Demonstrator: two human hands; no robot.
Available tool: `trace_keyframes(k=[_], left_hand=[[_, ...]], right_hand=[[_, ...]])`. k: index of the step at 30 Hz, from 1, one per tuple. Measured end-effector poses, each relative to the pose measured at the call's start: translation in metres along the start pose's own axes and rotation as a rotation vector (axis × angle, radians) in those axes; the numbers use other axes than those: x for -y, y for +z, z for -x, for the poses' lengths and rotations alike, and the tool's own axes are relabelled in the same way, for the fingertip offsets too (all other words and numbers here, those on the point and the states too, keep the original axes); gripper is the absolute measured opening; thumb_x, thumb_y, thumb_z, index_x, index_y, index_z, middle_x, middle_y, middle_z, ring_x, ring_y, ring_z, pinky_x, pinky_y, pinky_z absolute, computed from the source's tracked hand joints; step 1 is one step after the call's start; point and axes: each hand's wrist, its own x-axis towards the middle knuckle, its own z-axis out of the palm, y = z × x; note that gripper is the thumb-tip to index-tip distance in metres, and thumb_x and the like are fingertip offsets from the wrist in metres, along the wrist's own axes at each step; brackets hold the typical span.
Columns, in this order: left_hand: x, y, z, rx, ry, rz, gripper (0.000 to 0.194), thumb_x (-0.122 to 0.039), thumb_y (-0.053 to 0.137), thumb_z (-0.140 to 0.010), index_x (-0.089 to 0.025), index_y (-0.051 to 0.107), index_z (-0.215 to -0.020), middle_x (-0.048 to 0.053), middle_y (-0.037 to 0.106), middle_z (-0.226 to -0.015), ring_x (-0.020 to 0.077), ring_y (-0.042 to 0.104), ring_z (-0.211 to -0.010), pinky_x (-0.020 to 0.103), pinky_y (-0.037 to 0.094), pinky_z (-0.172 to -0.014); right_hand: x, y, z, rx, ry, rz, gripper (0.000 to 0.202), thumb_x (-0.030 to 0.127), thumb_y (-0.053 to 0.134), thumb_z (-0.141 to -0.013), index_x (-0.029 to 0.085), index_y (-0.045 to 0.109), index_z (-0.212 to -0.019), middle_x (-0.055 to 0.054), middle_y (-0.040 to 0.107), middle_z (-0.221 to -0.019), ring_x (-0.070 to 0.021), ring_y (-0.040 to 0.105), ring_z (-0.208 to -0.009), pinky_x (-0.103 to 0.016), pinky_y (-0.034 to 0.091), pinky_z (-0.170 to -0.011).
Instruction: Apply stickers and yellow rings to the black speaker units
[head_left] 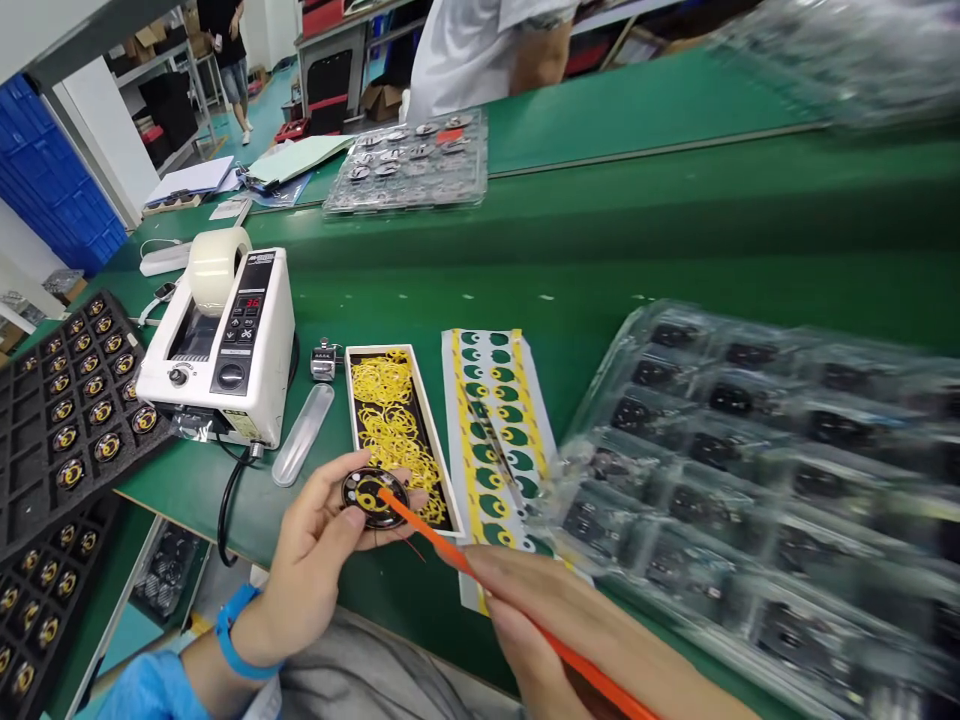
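My left hand (322, 545), with a blue band on its wrist, holds a round black part (358, 497) by its edge between thumb and fingers. A yellow ring-shaped piece lies on the part's face, and a thin reddish wire hangs below it. My right hand (555, 610) grips an orange stick (465, 565), whose tip touches the face of the part. Just behind my left hand is a white box (431, 420) of yellow rings (386, 410). A sheet of yellow stickers (480, 430) lies to the right of the box.
A white tape dispenser (259, 360), a tally counter (324, 360) and a clear plastic case (304, 435) stand left. Black foam trays (30, 440) of round parts are far left. Clear trays (675, 450) fill the right; another (409, 165) lies behind. Two people are beyond the bench.
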Motion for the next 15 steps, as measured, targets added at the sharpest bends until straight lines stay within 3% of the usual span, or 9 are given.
trace_keyframes(k=[2,5,8,12,15], left_hand=[[0.002,0.002,0.001,0.004,0.007,-0.005,0.029,-0.028,0.065,-0.097,-0.035,0.069,-0.125,0.000,0.074,-0.127,0.0186,0.071,-0.115,0.023,0.058,-0.096],[0.005,0.004,0.002,-0.016,0.010,-0.001,0.029,-0.027,0.068,-0.095,-0.034,0.070,-0.123,0.000,0.075,-0.124,0.0176,0.071,-0.115,0.021,0.059,-0.093],[0.008,0.004,0.003,-0.067,0.019,-0.003,0.029,-0.029,0.071,-0.093,-0.031,0.071,-0.122,0.003,0.077,-0.118,0.0202,0.073,-0.111,0.023,0.061,-0.089],[0.008,0.001,0.003,-0.118,-0.022,-0.053,0.034,-0.035,0.071,-0.092,-0.023,0.069,-0.124,0.009,0.078,-0.114,0.0261,0.075,-0.107,0.031,0.063,-0.087],[0.005,-0.002,0.000,-0.140,-0.095,-0.075,0.038,-0.038,0.072,-0.089,-0.019,0.070,-0.122,0.011,0.078,-0.112,0.0294,0.075,-0.105,0.034,0.063,-0.084]], right_hand=[[0.003,0.010,-0.005,-0.111,0.026,0.007,0.028,0.003,0.057,-0.094,0.023,0.070,-0.109,-0.003,0.076,-0.093,-0.0208,0.075,-0.079,-0.031,0.065,-0.070],[0.003,0.022,-0.006,-0.181,0.009,0.003,0.030,-0.001,0.057,-0.092,0.020,0.069,-0.109,-0.003,0.075,-0.092,-0.0188,0.074,-0.081,-0.029,0.064,-0.072],[-0.004,0.025,-0.002,-0.089,-0.113,0.055,0.030,0.001,0.055,-0.094,0.018,0.067,-0.117,-0.007,0.076,-0.098,-0.0194,0.074,-0.089,-0.030,0.064,-0.077],[-0.012,0.019,0.007,0.127,-0.302,0.186,0.043,0.001,0.053,-0.096,0.014,0.058,-0.136,-0.013,0.074,-0.113,-0.0247,0.070,-0.110,-0.036,0.064,-0.086],[-0.011,0.011,0.012,0.219,-0.279,0.175,0.050,0.000,0.050,-0.096,0.016,0.053,-0.143,-0.013,0.073,-0.117,-0.0250,0.069,-0.113,-0.038,0.062,-0.090]])
